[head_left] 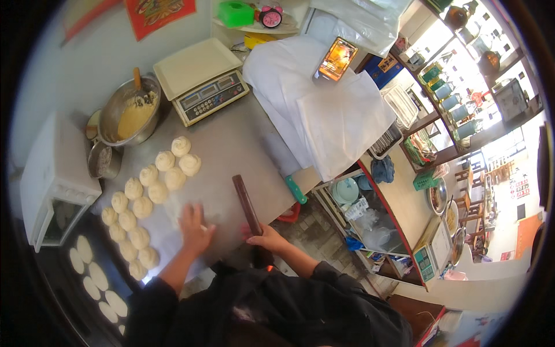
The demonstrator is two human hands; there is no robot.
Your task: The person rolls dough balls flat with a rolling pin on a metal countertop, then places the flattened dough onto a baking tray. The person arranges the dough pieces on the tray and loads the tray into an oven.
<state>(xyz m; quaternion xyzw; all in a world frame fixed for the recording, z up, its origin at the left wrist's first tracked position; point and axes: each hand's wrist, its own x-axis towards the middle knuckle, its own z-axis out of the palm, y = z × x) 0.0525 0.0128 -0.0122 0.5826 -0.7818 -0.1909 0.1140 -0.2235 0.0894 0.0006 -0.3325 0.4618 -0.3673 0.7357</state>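
My right hand (269, 238) is closed around the near end of a dark wooden rolling pin (246, 199), which slants over the metal worktop (225, 139). Palm down and slightly blurred, my left hand (196, 230) lies over the worktop with its fingers spread; a bit of pale dough may be beneath it, too unclear to tell. Rows of coiled dough balls (142, 207) sit left of that hand. Flat oval dough pieces (98, 276) lie on a dark surface at the lower left.
Behind the dough stand a steel bowl of yellow filling (138, 117), a small metal pot (104, 160) and a digital scale (210, 93). A white oven-like appliance (65, 182) is at the left. A green-handled knife (296, 189) lies at the right edge, near white cloth (312, 99) and a phone (336, 60).
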